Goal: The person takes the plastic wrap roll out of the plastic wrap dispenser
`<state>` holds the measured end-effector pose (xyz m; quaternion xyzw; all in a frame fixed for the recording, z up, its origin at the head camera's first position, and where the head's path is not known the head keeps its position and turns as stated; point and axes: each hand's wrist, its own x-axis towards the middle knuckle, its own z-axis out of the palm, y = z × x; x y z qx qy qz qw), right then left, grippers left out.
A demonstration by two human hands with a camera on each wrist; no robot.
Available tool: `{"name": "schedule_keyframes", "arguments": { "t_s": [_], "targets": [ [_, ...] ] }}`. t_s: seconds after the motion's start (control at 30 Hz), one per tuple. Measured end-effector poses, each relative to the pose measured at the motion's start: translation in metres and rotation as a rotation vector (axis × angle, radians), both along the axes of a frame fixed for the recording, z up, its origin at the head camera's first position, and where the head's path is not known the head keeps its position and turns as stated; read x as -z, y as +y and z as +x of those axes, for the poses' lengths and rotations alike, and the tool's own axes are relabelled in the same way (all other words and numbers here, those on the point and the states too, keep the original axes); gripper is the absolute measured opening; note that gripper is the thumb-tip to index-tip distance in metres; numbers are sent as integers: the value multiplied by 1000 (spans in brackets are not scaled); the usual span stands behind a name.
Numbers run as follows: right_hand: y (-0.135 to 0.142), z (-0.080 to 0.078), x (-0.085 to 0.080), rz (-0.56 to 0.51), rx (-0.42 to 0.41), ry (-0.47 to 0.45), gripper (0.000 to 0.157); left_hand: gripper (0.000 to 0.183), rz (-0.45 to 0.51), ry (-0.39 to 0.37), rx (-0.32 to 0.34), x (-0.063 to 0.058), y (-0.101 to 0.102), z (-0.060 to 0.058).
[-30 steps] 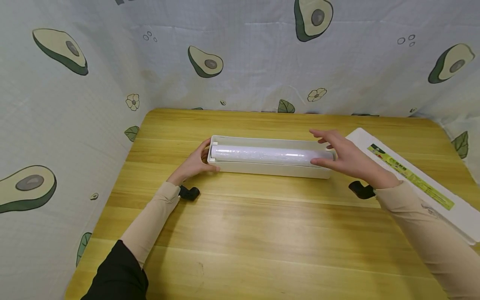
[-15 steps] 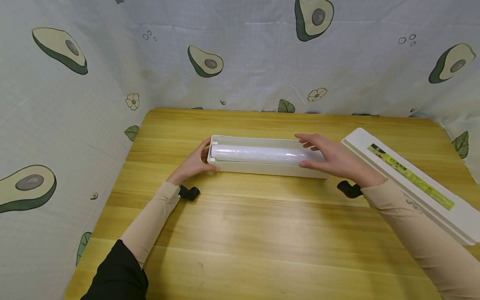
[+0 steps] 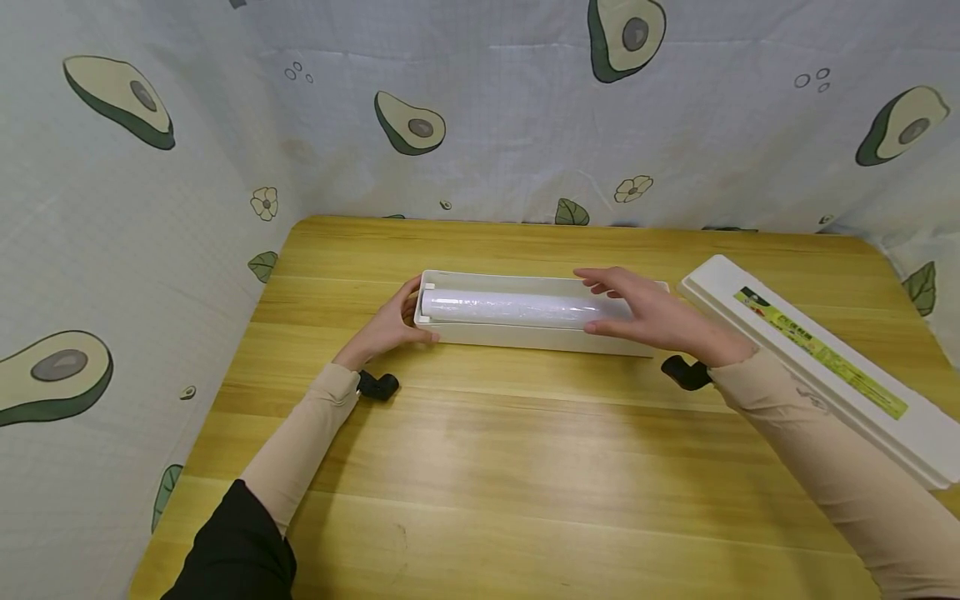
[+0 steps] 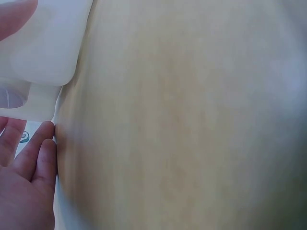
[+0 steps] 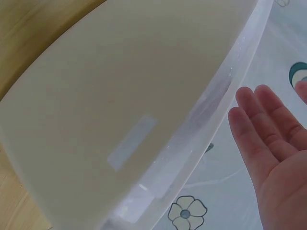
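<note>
A long white plastic box lies open on the table, with a glossy roll of plastic wrap inside it. My left hand holds the box's left end, thumb at the front wall and fingers round the end. In the left wrist view, the fingers of that hand lie by the box end. Over the right part of the box is my right hand, thumb and fingers spread apart, hiding the roll's right end. The right wrist view shows its straight fingers beside the box's long wall.
To the right, the white lid with a yellow-green label lies slanting under the right forearm. The wooden table ends at a cloth backdrop printed with avocados. A black wrist mount sits near the left wrist.
My right hand has slid left along the box, covering more of the roll and baring the box's back right corner. The left hand, box and lid stay put.
</note>
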<state>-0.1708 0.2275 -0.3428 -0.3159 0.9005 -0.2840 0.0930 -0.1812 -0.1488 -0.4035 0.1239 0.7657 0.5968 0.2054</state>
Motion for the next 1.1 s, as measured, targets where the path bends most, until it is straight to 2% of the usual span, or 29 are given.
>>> {"name": "schedule_keyframes", "arguments": {
  "t_s": [0.53,1.1],
  "targets": [
    [-15,-5,2,-18,-21,-60,67,98,5,-9,4,-3,0,1],
    [-28,-14,11,17,-52,-49,65,97,13,-8,3,-3,0,2]
  ]
}}
